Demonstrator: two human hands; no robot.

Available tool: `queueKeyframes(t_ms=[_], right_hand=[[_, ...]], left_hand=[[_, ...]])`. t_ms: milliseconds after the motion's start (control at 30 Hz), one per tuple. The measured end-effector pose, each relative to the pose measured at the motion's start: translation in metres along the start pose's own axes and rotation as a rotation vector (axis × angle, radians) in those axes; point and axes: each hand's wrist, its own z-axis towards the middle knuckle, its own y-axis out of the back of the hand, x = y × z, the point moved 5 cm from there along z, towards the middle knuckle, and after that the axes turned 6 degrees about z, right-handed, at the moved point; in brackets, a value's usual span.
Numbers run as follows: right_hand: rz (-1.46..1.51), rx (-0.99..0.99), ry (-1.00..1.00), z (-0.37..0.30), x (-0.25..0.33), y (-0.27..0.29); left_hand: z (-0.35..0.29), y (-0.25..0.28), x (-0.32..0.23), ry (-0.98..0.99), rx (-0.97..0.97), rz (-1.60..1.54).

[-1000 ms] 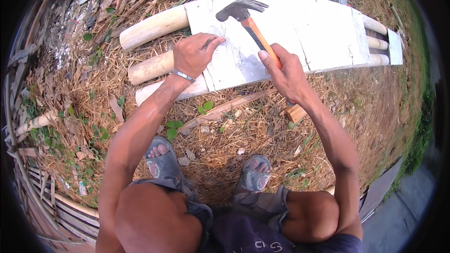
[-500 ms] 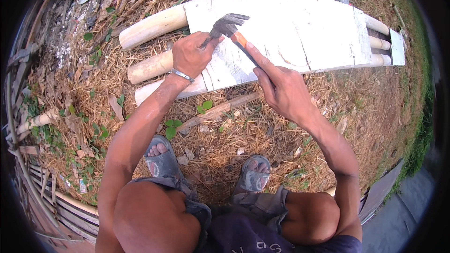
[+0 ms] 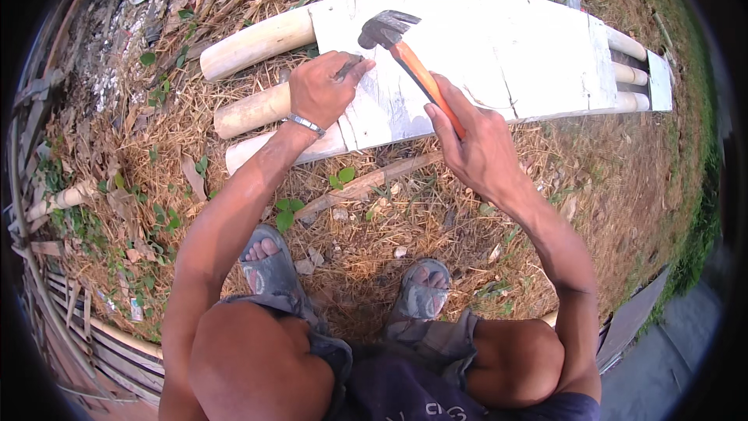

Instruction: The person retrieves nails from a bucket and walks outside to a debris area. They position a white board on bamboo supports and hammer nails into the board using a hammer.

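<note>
In my right hand [image 3: 481,140] is a claw hammer [image 3: 425,78] with a dark metal head and an orange and black handle. Its head is raised just right of my left hand [image 3: 321,92]. That hand is closed in a fist around a short dark metal spike [image 3: 348,67], whose top end sticks out by the thumb; its lower end is hidden. Beneath both hands lies a white sheet [image 3: 467,47] spread over several pale round poles [image 3: 257,45]. My left fist rests at the sheet's left edge, above the middle pole.
Dry straw, leaves and small green plants [image 3: 343,177] cover the ground. A loose wooden stick [image 3: 370,182] lies in front of the poles. My sandalled feet [image 3: 423,288] are close by. Along the lower left runs a slatted bamboo structure [image 3: 101,335].
The hammer head has lifted off the spike, up and to the right, as my right hand drew back slightly. My left hand has barely moved.
</note>
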Motion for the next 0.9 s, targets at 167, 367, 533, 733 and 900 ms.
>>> queueKeyframes(t_ms=[167, 367, 533, 733, 900], right_hand=[[0.158, -0.218, 0.136, -0.01, 0.013, 0.011], [0.016, 0.055, -0.05, -0.007, -0.004, -0.005], [0.151, -0.158, 0.053, -0.018, 0.01, 0.023], [0.32, -0.176, -0.139, -0.035, -0.023, 0.036], [0.501, -0.232, -0.231, -0.053, -0.038, 0.04]], left_hand=[[0.004, 0.0, 0.0, -0.038, -0.013, -0.022], [0.006, 0.005, 0.0, -0.022, 0.083, 0.113], [-0.01, 0.026, 0.016, 0.257, 0.167, -0.203], [-0.06, 0.043, 0.005, 1.239, 0.373, -1.683], [-0.071, 0.046, -0.019, 1.15, 0.428, -1.974]])
